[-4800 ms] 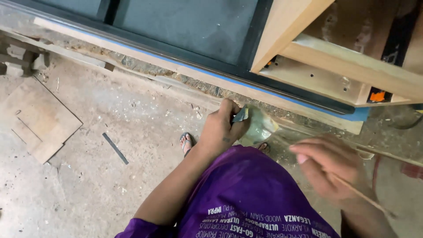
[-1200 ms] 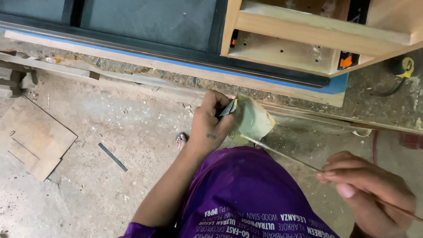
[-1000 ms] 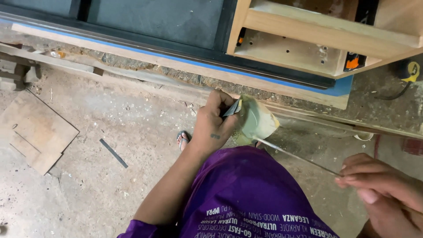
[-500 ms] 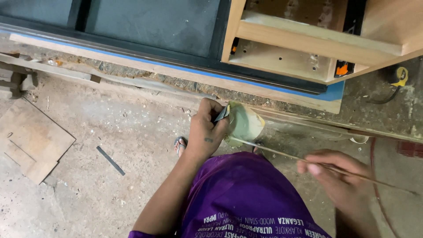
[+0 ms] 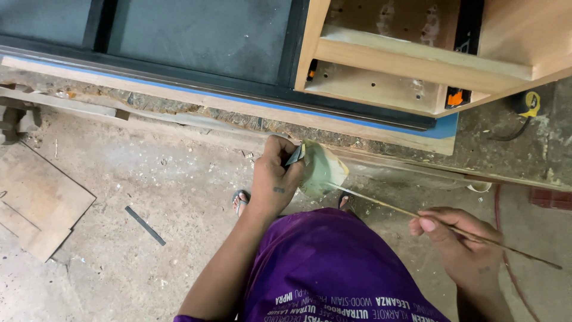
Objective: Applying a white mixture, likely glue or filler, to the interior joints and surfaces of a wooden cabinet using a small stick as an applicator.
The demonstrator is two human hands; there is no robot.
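Observation:
My left hand (image 5: 275,179) grips a small pale-green container (image 5: 322,170) by its rim, with a dark flat blade-like piece pinched against it. My right hand (image 5: 462,244) pinches a long thin wooden stick (image 5: 381,204). The stick's far end reaches into the container and its near end sticks out past my right hand to the lower right. Both hands are held above a dusty concrete floor, over my purple-clad lap (image 5: 333,268).
A wooden cabinet frame (image 5: 411,65) and a dark panel with blue tape edging (image 5: 196,42) lie ahead. Wooden board offcuts (image 5: 36,206) rest at the left, a dark strip (image 5: 145,225) on the floor, a yellow tape measure (image 5: 527,102) at the right. My sandalled foot (image 5: 240,200) shows below.
My right hand has moved left and up towards the container, pushing the stick further in. The left hand and container have stayed almost in place.

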